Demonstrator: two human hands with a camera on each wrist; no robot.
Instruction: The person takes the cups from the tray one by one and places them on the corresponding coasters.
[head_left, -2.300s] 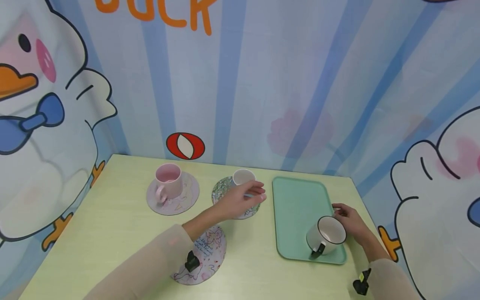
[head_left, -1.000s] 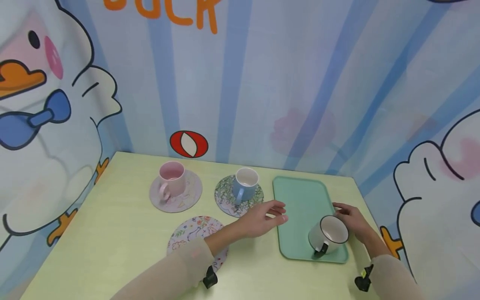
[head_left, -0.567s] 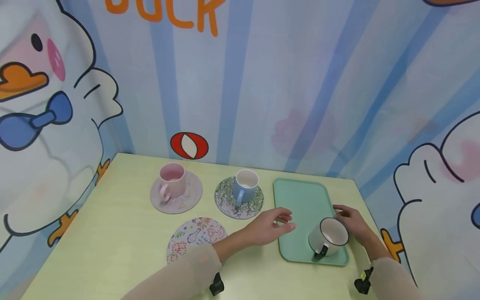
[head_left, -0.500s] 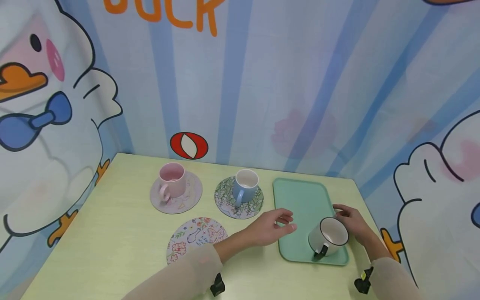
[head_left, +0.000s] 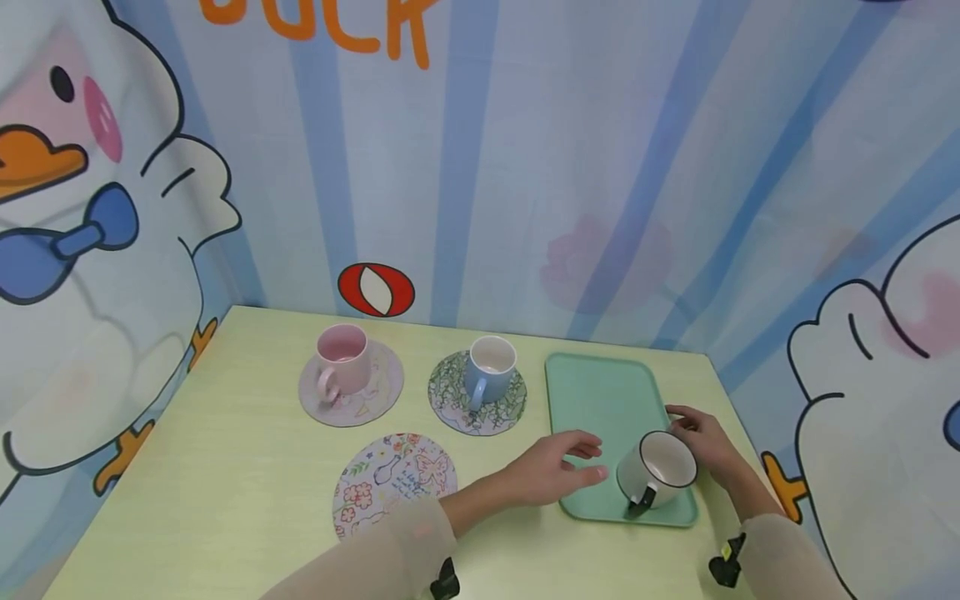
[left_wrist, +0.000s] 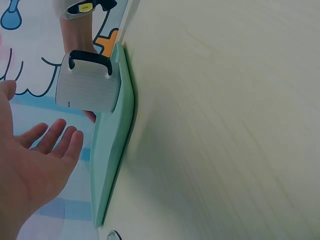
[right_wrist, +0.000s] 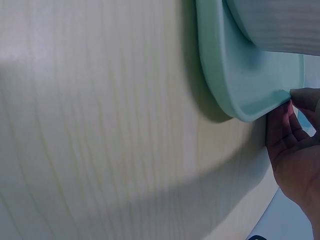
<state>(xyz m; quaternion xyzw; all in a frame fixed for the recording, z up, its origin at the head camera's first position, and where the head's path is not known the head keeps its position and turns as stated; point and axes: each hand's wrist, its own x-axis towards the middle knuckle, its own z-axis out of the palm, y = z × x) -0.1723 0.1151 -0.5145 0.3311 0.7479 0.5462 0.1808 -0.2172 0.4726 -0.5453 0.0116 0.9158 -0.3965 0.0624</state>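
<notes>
A white mug [head_left: 652,473] with a black rim and black handle stands at the near right end of a mint-green tray [head_left: 600,396]. My left hand [head_left: 555,468] hovers over the tray's left edge, fingers loosely bent and apart from the mug. In the left wrist view, that hand [left_wrist: 42,162] holds nothing, and the mug [left_wrist: 87,82] is beyond its fingers. My right hand [head_left: 705,446] is at the tray's right edge, partly behind the mug. The right wrist view shows its thumb [right_wrist: 304,97] on the tray's rim [right_wrist: 215,75] and fingers below.
A pink mug [head_left: 345,367] stands on a round coaster [head_left: 386,392] at the back left. A blue mug [head_left: 487,379] stands on a leafy coaster [head_left: 450,400] left of the tray. A flowered coaster [head_left: 390,475] lies partly under my left sleeve. A printed curtain [head_left: 510,167] borders the table.
My left hand has moved away from the blue mug, rightward and nearer to me, to the tray's left side by the white mug. My right hand stays at the tray's edge.
</notes>
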